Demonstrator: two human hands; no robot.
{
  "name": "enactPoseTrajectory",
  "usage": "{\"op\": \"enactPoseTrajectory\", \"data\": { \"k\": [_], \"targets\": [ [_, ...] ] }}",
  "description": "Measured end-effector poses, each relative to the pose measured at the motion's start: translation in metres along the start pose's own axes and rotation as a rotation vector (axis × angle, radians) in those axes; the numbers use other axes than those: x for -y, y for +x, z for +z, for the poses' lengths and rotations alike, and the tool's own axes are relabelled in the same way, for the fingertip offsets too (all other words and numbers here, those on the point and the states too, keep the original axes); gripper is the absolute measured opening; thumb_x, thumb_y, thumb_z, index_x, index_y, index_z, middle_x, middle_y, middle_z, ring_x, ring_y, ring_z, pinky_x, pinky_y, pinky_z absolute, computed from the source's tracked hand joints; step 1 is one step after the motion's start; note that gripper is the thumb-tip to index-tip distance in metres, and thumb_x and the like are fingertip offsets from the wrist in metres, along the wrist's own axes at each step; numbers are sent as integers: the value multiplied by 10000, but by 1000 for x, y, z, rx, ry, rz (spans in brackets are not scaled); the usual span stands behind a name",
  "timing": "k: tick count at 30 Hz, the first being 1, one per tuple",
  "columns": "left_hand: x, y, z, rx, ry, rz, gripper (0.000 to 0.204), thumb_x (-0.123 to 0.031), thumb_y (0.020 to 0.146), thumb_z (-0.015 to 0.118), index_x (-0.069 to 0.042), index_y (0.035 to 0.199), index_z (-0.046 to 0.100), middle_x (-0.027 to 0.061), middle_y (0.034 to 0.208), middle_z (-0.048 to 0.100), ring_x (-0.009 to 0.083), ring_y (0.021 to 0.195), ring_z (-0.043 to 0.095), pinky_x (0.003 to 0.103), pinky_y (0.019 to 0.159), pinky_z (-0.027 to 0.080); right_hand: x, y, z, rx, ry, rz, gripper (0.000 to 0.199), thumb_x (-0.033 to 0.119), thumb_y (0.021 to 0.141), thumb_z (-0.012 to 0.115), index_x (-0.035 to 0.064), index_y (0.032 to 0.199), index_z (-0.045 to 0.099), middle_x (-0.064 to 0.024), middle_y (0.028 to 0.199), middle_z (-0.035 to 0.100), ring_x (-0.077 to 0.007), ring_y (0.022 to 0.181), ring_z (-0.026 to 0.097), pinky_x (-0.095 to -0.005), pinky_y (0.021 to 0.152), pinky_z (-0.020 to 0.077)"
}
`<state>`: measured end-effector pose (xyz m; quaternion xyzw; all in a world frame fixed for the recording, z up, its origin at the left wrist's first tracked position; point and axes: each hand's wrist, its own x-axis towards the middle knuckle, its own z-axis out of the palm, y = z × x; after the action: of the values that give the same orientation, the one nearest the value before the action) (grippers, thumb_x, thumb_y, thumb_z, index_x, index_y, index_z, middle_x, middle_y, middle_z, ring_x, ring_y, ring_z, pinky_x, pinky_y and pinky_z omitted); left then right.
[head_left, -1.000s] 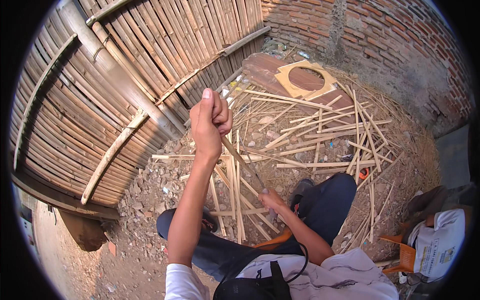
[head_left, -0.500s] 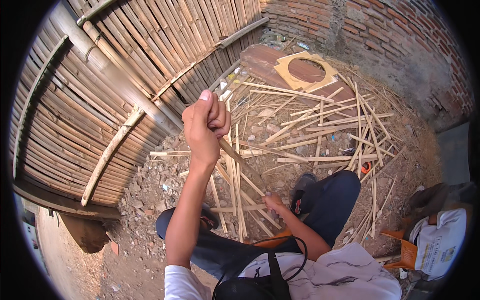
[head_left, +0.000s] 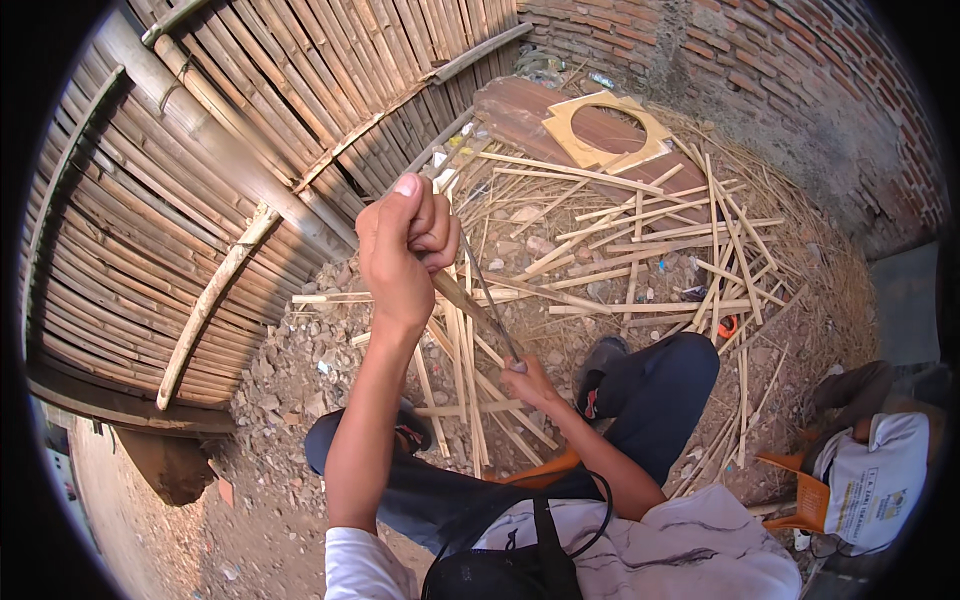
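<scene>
The right hand (head_left: pixel 532 382), fingers wrapped around one grey-handled, narrow-bladed metal knife (head_left: pixel 508 341), had come nearer the left hand (head_left: pixel 400 245) since half a second earlier. The left fingers curled around one flat brown bamboo strip (head_left: pixel 462 300), left of one tan, round-holed board (head_left: pixel 577 149).

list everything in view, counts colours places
held strip: one, tan, centre
bladed tool: one, grey, centre
loose strips: many, pale tan, centre
flat board: one, brown, top centre
holed board: one, yellowish, on flat board
slatted fence: one, tan, left
brick wall: one, reddish, upper right
stony ground: one, brown, below
chair-like thing: one, orange, lower right
printed sack-like item: one, white, far right
shoes: two, dark, lower centre
left hand: one, bare, gripping held strip
right hand: one, bare, gripping bladed tool
</scene>
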<state>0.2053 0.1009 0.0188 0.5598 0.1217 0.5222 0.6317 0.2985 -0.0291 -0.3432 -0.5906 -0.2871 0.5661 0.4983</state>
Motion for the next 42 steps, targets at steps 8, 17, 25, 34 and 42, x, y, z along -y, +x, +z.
{"op": "enactPoseTrajectory", "data": {
  "k": [8,17,25,34,42],
  "targets": [
    [-8,-20,5,32,-28,7,491,-289,1058,470,-142,633,273,-41,602,198,89,509,185,268,436,172,-110,12,-52,-139,-75,504,121,123,828,638,47,776,559,-25,615,513,-147,419,431,-351,407,379],
    [-6,-12,-27,-392,122,51,516,-518,1092,391,-122,764,341,-8,646,281,104,527,274,251,502,284,-72,11,-9,31,107,238,131,91,851,648,78,768,548,2,586,485,-97,418,423,-292,392,342],
    [-26,-39,-57,-394,-90,23,590,-486,1085,454,-176,628,245,-44,535,188,89,477,122,287,441,132,-88,13,-15,-135,-312,130,171,179,818,679,20,761,652,-94,636,620,-175,475,560,-367,467,441],
    [-135,-102,-84,-467,-18,416,515,-318,1148,350,-184,662,247,-45,549,152,82,466,82,284,423,122,13,8,16,-177,-625,-281,339,280,792,703,-17,954,724,-261,797,679,-399,777,698,-465,739,544],
    [-323,-262,-210,-139,28,694,483,-200,1144,303,-172,667,231,-35,583,170,101,488,121,276,484,179,-78,105,-139,-640,-272,353,310,254,875,625,-21,982,717,-238,956,711,-376,798,698,-478,723,558]
  ]
}}
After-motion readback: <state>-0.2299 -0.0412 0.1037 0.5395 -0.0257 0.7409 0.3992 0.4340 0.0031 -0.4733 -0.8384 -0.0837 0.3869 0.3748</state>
